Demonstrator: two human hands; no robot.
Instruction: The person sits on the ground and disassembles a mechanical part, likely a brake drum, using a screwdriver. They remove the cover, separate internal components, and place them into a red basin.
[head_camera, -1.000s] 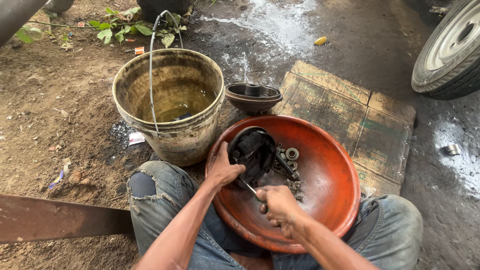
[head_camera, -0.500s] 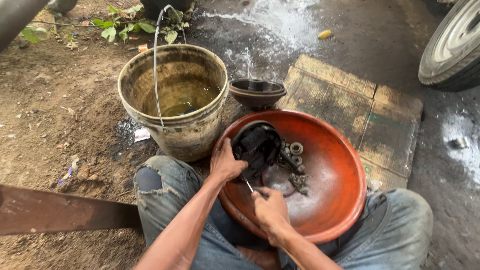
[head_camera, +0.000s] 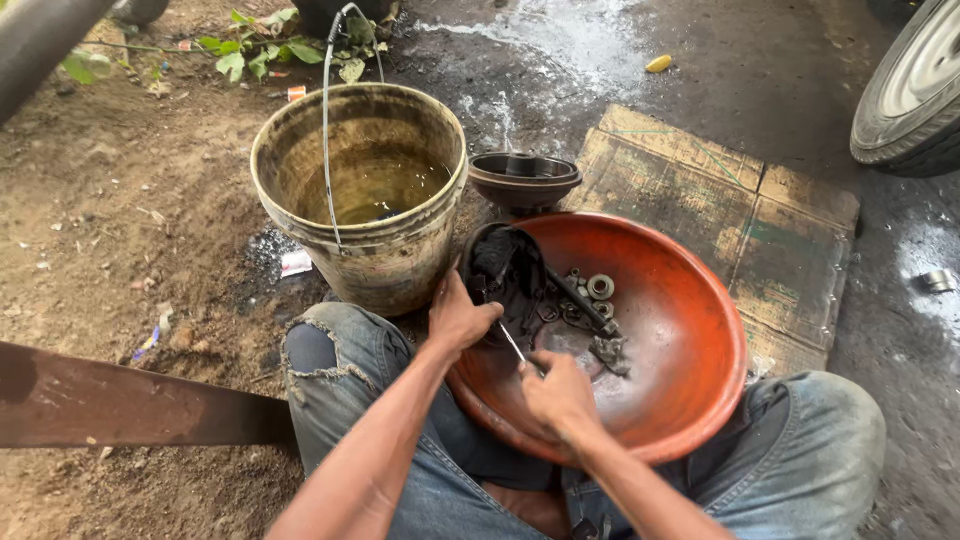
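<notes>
While sitting on the ground, holds a black part (head_camera: 510, 275) with the left hand (head_camera: 458, 318) at the left side of the red bowl (head_camera: 690, 330) on the lap. Grips a thin tool (head_camera: 513, 345) tight in the right hand (head_camera: 558, 395), tip against that part. Small rings (head_camera: 598, 287) inside the bowl. Bucket (head_camera: 360, 190) just beside it.

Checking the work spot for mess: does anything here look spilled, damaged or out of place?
Yes. The ground behind the bucket shows a pale wet splash, as if liquid was spilled. The jeans are torn at the left knee. The bucket is badly stained and holds murky liquid. Small parts lie loose in the red basin.
</notes>
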